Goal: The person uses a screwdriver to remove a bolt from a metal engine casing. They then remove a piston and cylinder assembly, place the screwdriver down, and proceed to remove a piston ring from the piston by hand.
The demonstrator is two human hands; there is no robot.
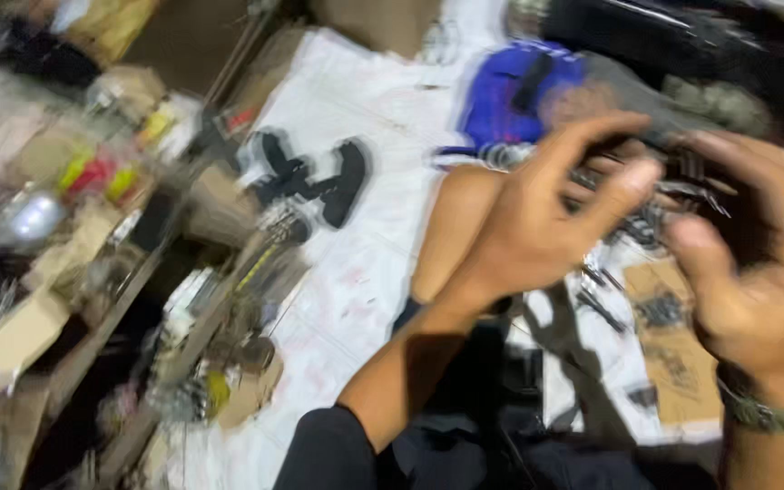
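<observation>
While the whole view is smeared by motion, two hands show at the right of the frame, raised above a white sheet (365,272) spread with small parts. The left hand (537,227) comes up from a dark sleeve at the bottom centre, its fingers curled and its thumb stretched toward the right, closed around a dark metal part (673,181) that it shares with the right hand (755,290). That part sits between the two hands, at the fingertips of both, and its long axis seems to run roughly left to right across the view; which end is which cannot be told through the blur. The right hand, with a beaded band (773,416) at the wrist, has its fingers bent over the part from the right side, so both grips are shut on it. Below the hands lies one piece of brown cardboard (673,354) with small dark bits on it. One blue bag (519,91) lies farther off, beyond the hands. Two black flat pieces (310,177) lie well apart to the left on the sheet, beside a cluttered shelf (93,272) of boxes and bottles.
</observation>
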